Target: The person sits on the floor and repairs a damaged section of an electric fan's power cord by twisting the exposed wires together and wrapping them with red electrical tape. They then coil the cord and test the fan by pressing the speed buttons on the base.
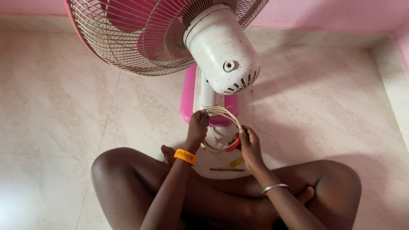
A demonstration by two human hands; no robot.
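Person sits cross-legged on tiled floor (64, 106), fan (170, 38) directly in front. Left hand (198, 126) grips top of coiled white cord (225, 113), right at pink base (188, 100). Right hand (250, 145) pinches coil's lower right side, beside red plug (233, 146). Orange wristband (185, 156) on left wrist, silver bangle (275, 187) on right. Yellow-handled screwdriver (232, 165) on floor just below hands.

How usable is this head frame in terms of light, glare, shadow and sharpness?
Head view: soft daylight, with a blown-out patch on the tiled floor at lower left. The table fan casts a faint shadow to the right. Left hand and right hand on the coiled white cord are sharp; the fan grille is cropped at the top. Slight wide-angle stretch at the edges.
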